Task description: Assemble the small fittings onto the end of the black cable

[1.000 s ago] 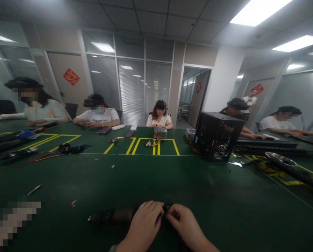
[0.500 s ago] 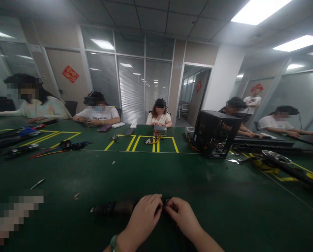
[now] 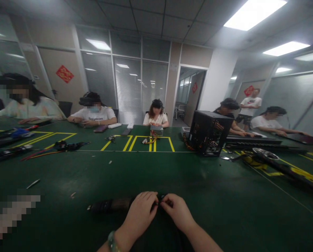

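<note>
A dark, roughly cylindrical bundle (image 3: 116, 205) with a small metal tip at its left end lies on the green table (image 3: 93, 178). My left hand (image 3: 143, 211) is closed over the bundle's right part, its fingers bent and pressed together. Close beside it, my right hand (image 3: 176, 210) pinches at something small and dark. The fingertips of both hands nearly meet, and what lies between them is too dark and small to make out.
A black computer case (image 3: 211, 133) stands at the back right. Cables (image 3: 64, 146) lie at left, a thin tool (image 3: 33, 183) nearer. Beyond a small metal box (image 3: 156, 130) sits a person. Other people sit around; someone's blurred arm (image 3: 17, 213) enters at lower left.
The whole view has shifted slightly, so most things appear further left. Both hands keep nearly the same pose at the dark bundle.
</note>
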`<state>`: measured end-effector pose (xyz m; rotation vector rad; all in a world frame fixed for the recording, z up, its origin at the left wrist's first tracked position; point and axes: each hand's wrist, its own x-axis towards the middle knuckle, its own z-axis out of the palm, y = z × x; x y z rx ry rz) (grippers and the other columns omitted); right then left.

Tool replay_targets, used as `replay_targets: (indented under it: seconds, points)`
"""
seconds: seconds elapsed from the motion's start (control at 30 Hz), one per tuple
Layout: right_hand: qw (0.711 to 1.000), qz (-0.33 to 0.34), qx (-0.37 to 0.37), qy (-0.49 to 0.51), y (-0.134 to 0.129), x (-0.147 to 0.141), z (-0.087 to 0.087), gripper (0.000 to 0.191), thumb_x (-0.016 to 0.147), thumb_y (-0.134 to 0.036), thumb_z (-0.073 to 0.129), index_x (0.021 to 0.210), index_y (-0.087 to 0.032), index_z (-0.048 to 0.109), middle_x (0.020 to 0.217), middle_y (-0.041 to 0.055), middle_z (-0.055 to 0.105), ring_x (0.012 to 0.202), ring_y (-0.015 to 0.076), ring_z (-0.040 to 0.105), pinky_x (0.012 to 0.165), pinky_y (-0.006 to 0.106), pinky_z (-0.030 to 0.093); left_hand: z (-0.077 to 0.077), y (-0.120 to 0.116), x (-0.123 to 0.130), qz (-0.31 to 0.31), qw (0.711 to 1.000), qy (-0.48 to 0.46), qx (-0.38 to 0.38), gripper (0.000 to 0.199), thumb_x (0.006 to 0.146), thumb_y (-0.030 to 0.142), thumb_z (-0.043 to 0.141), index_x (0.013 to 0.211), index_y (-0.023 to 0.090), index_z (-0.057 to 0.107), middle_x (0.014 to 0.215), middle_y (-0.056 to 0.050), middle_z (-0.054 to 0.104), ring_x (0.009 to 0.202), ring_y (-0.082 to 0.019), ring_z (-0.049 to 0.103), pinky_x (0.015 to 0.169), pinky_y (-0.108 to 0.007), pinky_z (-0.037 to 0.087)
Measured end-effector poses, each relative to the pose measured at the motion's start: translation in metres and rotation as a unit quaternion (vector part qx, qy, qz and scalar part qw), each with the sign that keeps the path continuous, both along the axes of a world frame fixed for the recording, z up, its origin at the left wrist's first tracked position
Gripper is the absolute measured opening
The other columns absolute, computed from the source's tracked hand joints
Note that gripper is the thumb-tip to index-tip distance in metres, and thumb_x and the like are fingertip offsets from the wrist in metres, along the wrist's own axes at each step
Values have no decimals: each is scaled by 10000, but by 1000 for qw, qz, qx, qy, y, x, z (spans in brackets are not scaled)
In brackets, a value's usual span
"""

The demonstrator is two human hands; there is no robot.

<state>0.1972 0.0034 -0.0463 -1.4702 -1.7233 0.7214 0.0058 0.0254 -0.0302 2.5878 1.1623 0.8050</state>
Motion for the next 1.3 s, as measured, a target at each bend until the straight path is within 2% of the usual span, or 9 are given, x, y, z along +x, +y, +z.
replay_targets:
  seconds: [0.2,0.47,0.7,0.9,1.3]
  points:
    - [1000,-5,6,0,-1,-1,-1,53,825,-214,637,790,-204,676,789,-15,650,732,148,596,651,211,404,0,-2,0,-5,1000,-4,18,131,835,115,515,896,214,576,1093,-37,635,1041,-220,582,955,-425,438]
    - [1000,-6,-3,-1,-3,-2,3,51,816,-205,639,788,-195,680,789,-7,648,734,152,600,646,211,406,-7,1,0,6,1000,-7,-7,158,824,104,521,913,224,570,1152,-27,616,1091,-213,558,981,-426,414]
    - [1000,-8,-1,-1,-2,-2,3,52,801,-187,646,767,-201,683,773,-13,645,710,143,584,644,205,397,-1,0,1,6,1000,2,-18,195,792,78,514,901,228,572,1145,-10,624,1089,-205,561,973,-409,414]
    - [1000,-3,-5,1,3,-1,-2,60,795,-177,637,759,-195,680,756,-13,644,703,144,583,631,201,391,-2,1,1,12,1000,-5,-23,155,811,126,518,912,225,581,1156,-29,622,1088,-216,563,982,-415,408]
    - [1000,4,-10,-15,8,1,-8,51,794,-182,639,771,-199,680,765,-18,646,703,137,583,631,193,382,-8,9,0,9,999,7,-35,215,799,93,490,929,237,583,1178,-11,620,1091,-207,566,965,-388,433]
